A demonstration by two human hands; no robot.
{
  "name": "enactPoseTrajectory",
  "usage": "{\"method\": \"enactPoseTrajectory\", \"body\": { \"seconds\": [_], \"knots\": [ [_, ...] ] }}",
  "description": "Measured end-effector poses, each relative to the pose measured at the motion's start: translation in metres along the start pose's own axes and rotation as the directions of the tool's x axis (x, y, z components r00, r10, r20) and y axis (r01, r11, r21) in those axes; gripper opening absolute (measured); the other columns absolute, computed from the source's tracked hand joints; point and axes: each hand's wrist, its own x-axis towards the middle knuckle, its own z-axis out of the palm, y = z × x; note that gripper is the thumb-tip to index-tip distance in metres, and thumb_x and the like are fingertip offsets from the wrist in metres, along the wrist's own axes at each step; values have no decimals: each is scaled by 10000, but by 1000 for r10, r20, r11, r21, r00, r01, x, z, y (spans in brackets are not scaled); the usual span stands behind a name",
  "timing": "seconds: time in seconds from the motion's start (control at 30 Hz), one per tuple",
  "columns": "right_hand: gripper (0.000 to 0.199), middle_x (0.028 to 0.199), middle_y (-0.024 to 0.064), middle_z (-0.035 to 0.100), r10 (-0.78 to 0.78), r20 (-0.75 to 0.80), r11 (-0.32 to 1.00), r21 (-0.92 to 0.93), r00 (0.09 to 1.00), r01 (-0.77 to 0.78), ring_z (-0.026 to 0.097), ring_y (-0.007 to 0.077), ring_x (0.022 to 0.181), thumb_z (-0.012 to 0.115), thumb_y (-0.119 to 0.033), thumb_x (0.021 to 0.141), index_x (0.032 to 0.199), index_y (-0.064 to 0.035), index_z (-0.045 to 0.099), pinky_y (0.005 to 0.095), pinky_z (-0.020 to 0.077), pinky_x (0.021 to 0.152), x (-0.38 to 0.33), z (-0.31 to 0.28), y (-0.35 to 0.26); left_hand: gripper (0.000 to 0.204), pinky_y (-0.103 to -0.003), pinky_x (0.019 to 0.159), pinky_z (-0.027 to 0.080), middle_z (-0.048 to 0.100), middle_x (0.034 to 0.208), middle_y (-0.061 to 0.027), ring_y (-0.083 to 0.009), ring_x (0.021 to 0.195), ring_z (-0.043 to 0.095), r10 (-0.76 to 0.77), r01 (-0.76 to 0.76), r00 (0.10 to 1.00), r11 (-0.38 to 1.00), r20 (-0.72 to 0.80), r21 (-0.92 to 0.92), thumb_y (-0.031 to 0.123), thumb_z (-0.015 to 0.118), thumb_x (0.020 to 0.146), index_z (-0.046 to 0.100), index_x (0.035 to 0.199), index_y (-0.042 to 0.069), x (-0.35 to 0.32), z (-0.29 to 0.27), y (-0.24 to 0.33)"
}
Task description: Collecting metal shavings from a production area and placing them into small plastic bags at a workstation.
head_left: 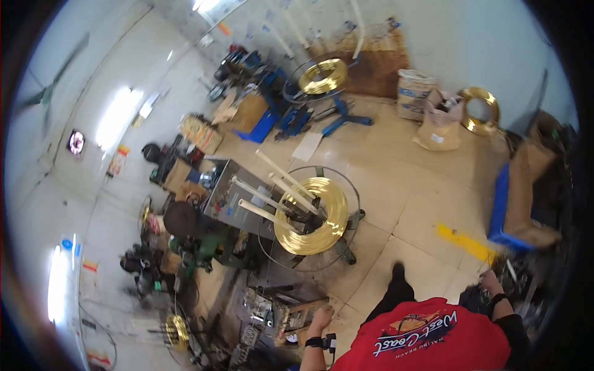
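Observation:
My left hand point(322, 316), with a black device strapped to its wrist, is at the lower middle beside a metal machine frame point(303, 315). Its fingers look curled; what they hold, if anything, does not show. At the lower right my right hand point(492, 283), a dark band on its wrist, is close to dark machinery point(476, 301). Those fingers look closed too, and I cannot make out anything in them. Ahead of me a large coil of brass-coloured wire point(337, 229) lies on a round reel stand point(359, 204) with several pale upright rods point(257, 211).
Farther back a second wire coil point(331, 75) rests on a blue-legged stand point(346, 120). Sacks point(416, 93) and another coil point(495, 114) are by the wall. A blue crate point(500, 204) is at the right, near a yellow floor stripe point(464, 243). Green machines point(213, 247) line the left.

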Motion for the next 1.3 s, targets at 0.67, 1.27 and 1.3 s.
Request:
{"method": "enactPoseTrajectory", "body": {
  "seconds": [0.67,1.27,1.3],
  "knots": [
    [191,710,172,638,-11,234,933,-348,972,94,632,214,711,674,-185,647,799,-71,689,336,491,631,477,-195,-421,413,-413,870,435,569,1087,-240,-378,1005,546,360,-377,922,919,-145,-115,283,468,860,530,1135,-19,512,-209,357],
    [405,1011,141,641,-326,891,312,-214,316,926,601,320,828,528,-187,748,1132,-71,587,388,476,689,929,96,-1021,435,-295,782,465,640,1001,-146,-195,889,601,-426,149,898,528,-109,-836,334,558,844,573,1134,10,660,-385,192],
    [416,1060,147,626,-275,928,364,-142,252,920,600,323,901,540,-202,770,1164,-71,569,384,478,738,913,115,-1070,414,-296,775,467,639,985,-155,-175,884,599,-470,195,878,531,-95,-825,324,558,843,581,1117,16,667,-418,189]
  ]
}}
